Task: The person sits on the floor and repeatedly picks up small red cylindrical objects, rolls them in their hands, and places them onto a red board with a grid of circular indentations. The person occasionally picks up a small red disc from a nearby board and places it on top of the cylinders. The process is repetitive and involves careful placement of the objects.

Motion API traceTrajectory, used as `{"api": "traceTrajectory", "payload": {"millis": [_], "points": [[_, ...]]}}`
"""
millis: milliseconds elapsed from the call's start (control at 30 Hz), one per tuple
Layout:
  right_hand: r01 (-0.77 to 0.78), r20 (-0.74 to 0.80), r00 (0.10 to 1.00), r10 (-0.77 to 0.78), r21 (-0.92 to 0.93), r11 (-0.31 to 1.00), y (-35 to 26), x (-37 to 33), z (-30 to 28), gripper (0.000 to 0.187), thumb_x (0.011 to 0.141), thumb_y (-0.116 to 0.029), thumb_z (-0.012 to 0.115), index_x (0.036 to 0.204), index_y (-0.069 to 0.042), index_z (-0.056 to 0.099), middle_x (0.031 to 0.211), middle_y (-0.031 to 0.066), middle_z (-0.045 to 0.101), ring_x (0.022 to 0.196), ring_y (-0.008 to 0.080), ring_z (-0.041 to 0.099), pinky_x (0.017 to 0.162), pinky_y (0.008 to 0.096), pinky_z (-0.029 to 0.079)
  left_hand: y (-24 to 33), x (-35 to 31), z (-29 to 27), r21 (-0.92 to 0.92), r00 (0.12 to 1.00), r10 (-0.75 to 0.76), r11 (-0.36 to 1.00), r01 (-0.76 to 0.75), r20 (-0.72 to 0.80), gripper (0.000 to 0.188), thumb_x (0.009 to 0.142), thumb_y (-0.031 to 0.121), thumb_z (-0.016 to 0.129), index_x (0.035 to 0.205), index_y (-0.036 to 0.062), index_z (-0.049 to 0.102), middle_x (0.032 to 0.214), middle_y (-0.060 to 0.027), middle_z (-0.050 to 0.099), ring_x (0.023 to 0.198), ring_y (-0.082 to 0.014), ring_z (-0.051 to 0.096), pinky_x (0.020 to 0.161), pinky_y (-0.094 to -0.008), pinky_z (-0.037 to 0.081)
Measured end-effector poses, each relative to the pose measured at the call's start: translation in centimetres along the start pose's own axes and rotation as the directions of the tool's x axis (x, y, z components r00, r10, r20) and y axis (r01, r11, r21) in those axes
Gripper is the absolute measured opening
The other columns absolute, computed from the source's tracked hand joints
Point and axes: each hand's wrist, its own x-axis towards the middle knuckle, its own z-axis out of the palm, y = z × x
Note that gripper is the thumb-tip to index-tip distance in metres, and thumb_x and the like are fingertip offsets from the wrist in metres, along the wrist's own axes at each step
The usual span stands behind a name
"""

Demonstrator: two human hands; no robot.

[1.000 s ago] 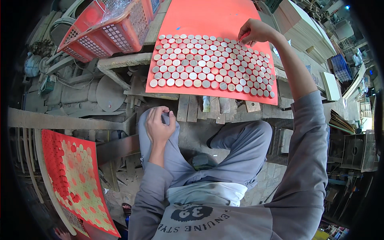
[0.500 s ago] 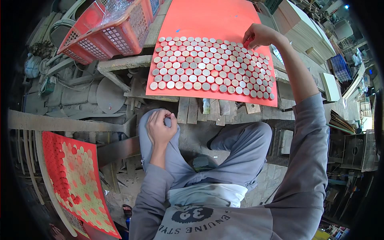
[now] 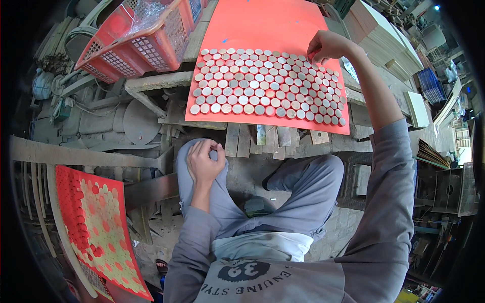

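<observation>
A red-orange sheet [image 3: 262,22] lies on the bench in front of me. Its near half bears close rows of small round discs [image 3: 260,92] with pale tops and red sides. At the far right of these rows, my right hand [image 3: 327,46] reaches down with fingers pinched on a disc with a dark red side, mostly covered by the fingertips. My left hand [image 3: 204,160] rests on my left knee, its fingers curled and the thumb close to them. Whether anything is inside that hand is hidden.
A red plastic crate [image 3: 146,48] with clear wrapping stands at the bench's left. To my lower left, another red sheet [image 3: 118,227] bears red and yellowish discs. Stacked pale boards [image 3: 384,40] are at far right, with a blue crate [image 3: 431,87] beyond.
The view has shifted very slightly. Both hands stay in nearly the same places, the right at the far row of discs and the left on the knee.
</observation>
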Motion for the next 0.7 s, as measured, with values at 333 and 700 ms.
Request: {"api": "traceTrajectory", "payload": {"millis": [333, 700], "points": [[-0.066, -0.039, 0.997, 0.062, -0.138, 0.988, 0.4, -0.7, 0.0, 0.024, 0.071, 0.001, 0.076, 0.093, 0.006, 0.068, 0.076, 0.0101, 0.067, 0.072, 0.0201, 0.071, 0.063, 0.0293, 0.059, 0.0, 0.0, 0.0, 0.004, 1.0, 0.003, 1.0, -0.003, -0.014, 0.011, 0.072, 0.009, 0.068, 0.069, 0.005, 0.058, 0.062, -0.0078, 0.056, 0.058, -0.0258, 0.056, 0.058, -0.0362, 0.044], [-0.019, -0.045, 0.999, 0.015, -0.096, 0.995, 1.1, -0.5, 0.2, 0.025, 0.071, 0.0, 0.075, 0.095, 0.004, 0.068, 0.079, 0.0078, 0.067, 0.074, 0.0171, 0.07, 0.065, 0.0284, 0.059, 0.0, 0.0, 0.0, 0.02, 1.0, 0.015, 1.0, -0.015, 0.006, 0.012, 0.073, 0.01, 0.068, 0.069, 0.0051, 0.058, 0.061, -0.0073, 0.057, 0.058, -0.0252, 0.057, 0.058, -0.0364, 0.044]]}}
